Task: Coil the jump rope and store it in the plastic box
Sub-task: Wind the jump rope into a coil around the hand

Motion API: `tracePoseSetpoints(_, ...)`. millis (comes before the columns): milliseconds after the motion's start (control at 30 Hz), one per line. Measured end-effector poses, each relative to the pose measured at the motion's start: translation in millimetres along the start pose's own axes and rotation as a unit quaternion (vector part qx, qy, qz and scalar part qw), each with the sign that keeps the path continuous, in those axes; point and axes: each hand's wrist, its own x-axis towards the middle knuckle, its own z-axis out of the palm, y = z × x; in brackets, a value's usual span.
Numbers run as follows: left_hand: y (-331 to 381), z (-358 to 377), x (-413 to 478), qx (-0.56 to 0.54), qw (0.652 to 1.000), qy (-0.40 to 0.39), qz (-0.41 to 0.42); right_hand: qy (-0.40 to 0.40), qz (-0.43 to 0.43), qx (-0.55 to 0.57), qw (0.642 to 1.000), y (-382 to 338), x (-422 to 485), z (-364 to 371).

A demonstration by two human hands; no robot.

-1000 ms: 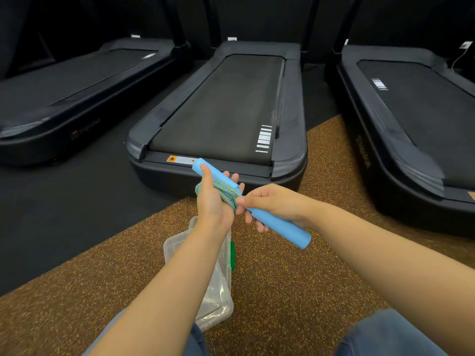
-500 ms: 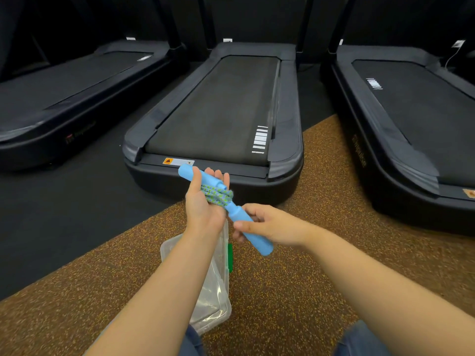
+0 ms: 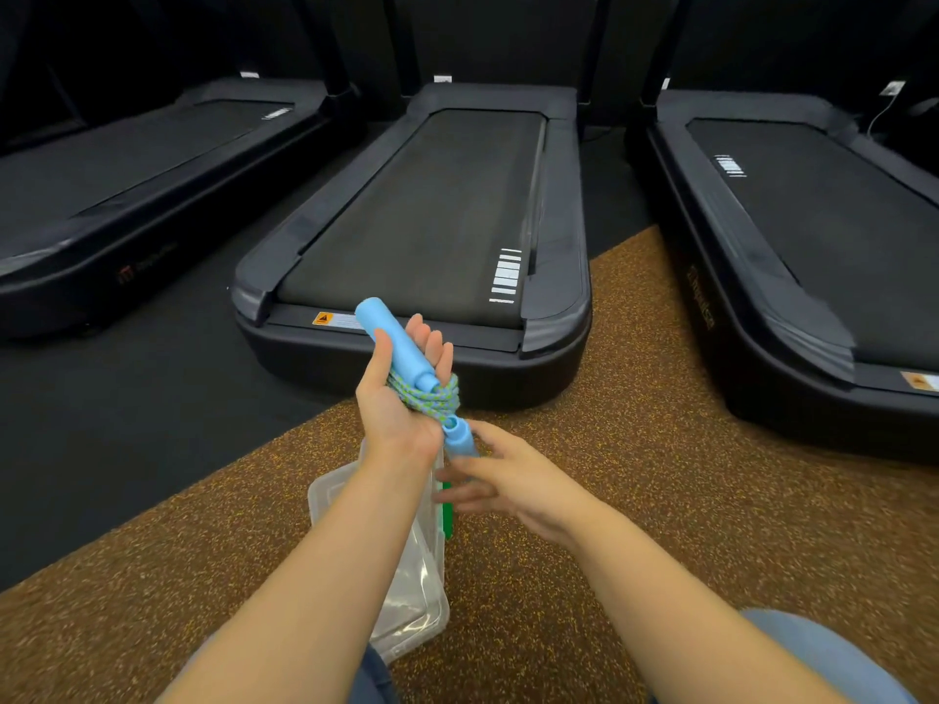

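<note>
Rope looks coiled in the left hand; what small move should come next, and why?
Probably lower the left hand with the coiled jump rope toward the plastic box beneath it: the rope is bundled around both blue handles, and the right hand looks open.

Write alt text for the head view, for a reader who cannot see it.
A person's left hand holds a coiled jump rope with blue handles above a clear plastic box on speckled brown flooring, while the open right hand hovers just below the lower handle. Three black treadmills stand side by side ahead.
</note>
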Motion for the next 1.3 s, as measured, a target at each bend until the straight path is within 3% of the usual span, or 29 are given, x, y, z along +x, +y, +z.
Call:
tracePoseSetpoints(200, -6.7, -0.5, -4.6, -0.010, 0.997, -0.053, -0.049, -0.002, 0.019, 0.321, 0.947, -7.9, 1.5, -2.6)
tracePoseSetpoints(367, -13.5, -2.6, -10.9, -0.021, 0.985, -0.118, -0.127, 0.009, -0.005, 0.390, 0.921, -22.7, -0.2, 0.2)
tracePoseSetpoints(500, -14.5, -3.2, -18.2, -0.006, 0.960, -0.197, -0.198, 0.004, -0.076, 0.435, 0.897, -24.1, 2.1, -1.8)
tracePoseSetpoints(700, -9.1, -4.4, -17.6, -0.033, 0.902, -0.324, -0.282, -0.008, -0.129, 0.368, 0.921, -26.0, -5.9, -7.5)
tracePoseSetpoints(867, -0.7, -13.7, -19.1, 0.061, 0.879, -0.373, -0.290, 0.052, -0.135, 0.337, 0.930, -27.9, -4.7, -16.2)
tracePoseSetpoints(1100, 9.2, -19.1, -7.3, 0.119, 0.828, -0.436, -0.333, -0.023, -0.112, 0.220, 0.969, -28.8, -2.7, -20.6)
tracePoseSetpoints(1300, 14.8, -13.6, -15.7, 0.297, 0.834, -0.363, -0.291, -0.064, -0.137, 0.194, 0.969, -28.5, -6.5, -19.3)
